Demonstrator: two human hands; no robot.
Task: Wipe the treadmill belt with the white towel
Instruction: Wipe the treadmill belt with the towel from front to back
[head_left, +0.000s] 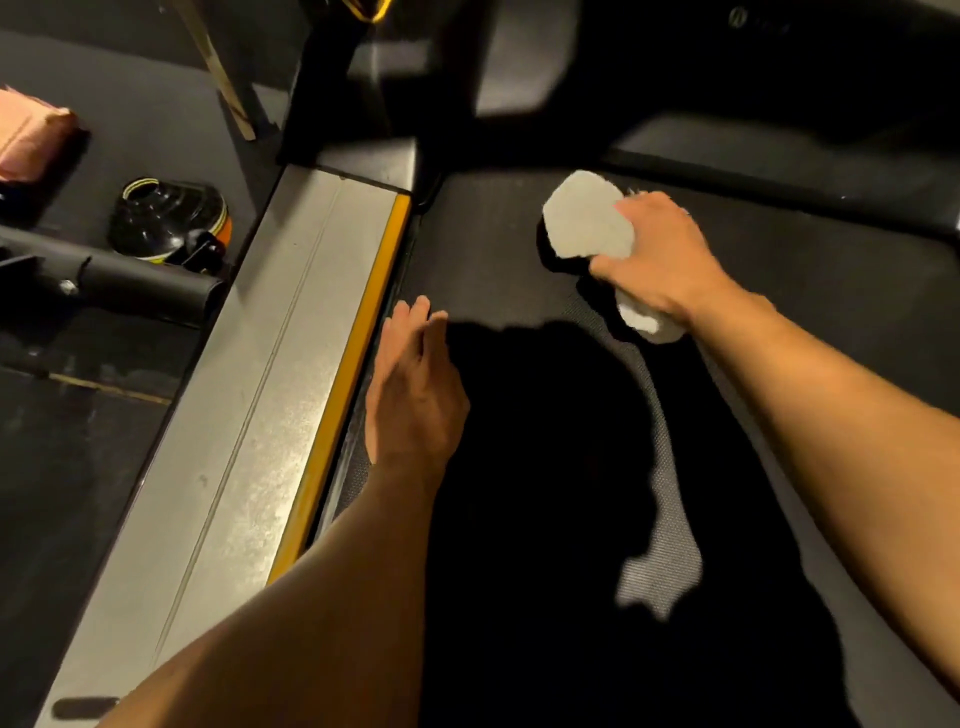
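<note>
A right hand (662, 254) grips a bunched white towel (587, 218), soft and light, against the treadmill belt (779, 291); the left hand (413, 395) rests flat, empty.

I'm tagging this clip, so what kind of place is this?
Probably a gym: a black textured treadmill belt with a grey side rail edged in yellow, dark rubber-like flooring, and black equipment with orange trim beside it.

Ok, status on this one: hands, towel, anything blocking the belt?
Right hand shut on white towel, pressed to treadmill belt. Left hand open, flat on belt by yellow edge strip. Nothing blocking.
</note>
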